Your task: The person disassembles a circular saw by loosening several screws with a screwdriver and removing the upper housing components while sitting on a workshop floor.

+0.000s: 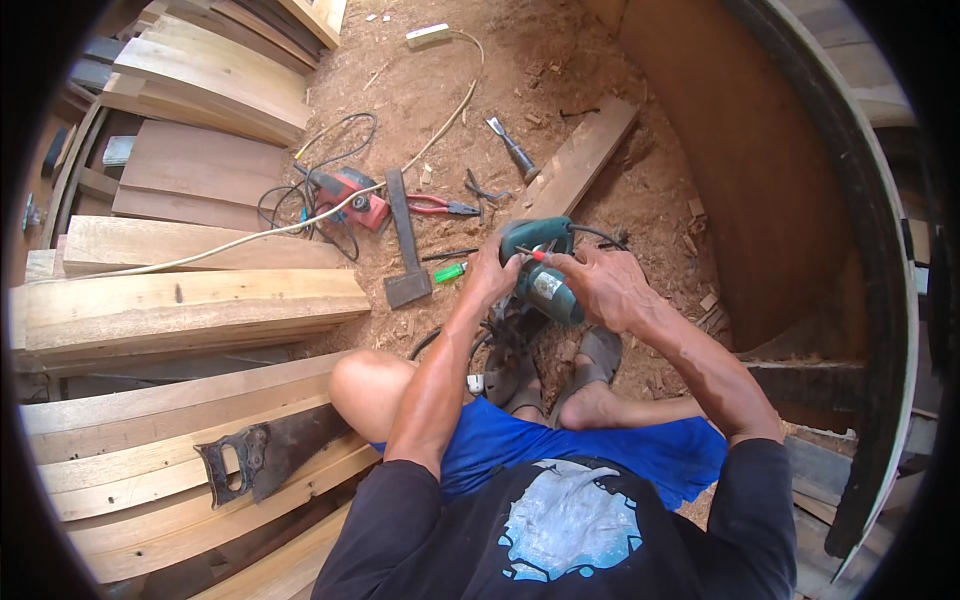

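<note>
A teal corded power tool [548, 288] is held over the ground between my feet; its exact kind is hard to make out. My left hand [490, 270] is closed on its near-left side, thumb up by the handle. Between the fingers of my right hand [608, 285] is a thin tool with a red end [539, 256], perhaps a small screwdriver, its tip at the power tool's body. A black cord [597, 234] leaves the power tool's right side. My fingers hide part of its handle.
Left of my hands lie a hammer [407, 240], red-handled pliers [445, 206], a green-handled screwdriver [450, 272] and a red power tool [350, 197]. A chisel [515, 150] and plank [585, 155] lie ahead. A handsaw [270, 455] rests on stacked timber [190, 310]; a curved wooden wall [740, 150] stands right.
</note>
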`<state>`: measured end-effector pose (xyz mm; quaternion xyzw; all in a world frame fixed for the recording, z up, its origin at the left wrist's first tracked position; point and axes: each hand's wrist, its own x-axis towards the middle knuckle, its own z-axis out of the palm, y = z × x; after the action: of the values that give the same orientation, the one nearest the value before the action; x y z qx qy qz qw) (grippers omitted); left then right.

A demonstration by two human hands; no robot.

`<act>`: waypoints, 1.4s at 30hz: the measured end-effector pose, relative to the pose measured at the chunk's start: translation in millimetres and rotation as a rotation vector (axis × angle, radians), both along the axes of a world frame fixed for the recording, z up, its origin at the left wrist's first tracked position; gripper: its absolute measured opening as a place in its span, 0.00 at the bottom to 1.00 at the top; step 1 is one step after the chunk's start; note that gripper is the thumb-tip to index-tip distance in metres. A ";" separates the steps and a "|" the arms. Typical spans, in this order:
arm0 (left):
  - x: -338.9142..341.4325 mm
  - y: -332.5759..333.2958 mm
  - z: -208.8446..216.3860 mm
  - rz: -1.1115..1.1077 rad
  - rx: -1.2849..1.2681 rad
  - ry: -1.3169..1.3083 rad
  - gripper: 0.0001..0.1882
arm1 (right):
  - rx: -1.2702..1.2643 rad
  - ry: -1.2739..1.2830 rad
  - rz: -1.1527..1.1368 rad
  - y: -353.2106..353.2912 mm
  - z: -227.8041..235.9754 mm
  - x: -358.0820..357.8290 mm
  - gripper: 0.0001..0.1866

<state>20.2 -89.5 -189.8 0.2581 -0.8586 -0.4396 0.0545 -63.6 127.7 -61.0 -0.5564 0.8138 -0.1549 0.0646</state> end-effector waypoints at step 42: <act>5.3 -0.5 -6.1 0.001 0.048 0.004 0.27 | 0.025 -0.289 -0.251 -6.0 12.5 7.1 0.17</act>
<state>25.5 -90.1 -195.9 0.2589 -0.8476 -0.4605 0.0501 -56.5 121.7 -48.5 -0.4216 0.8610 -0.2299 0.1676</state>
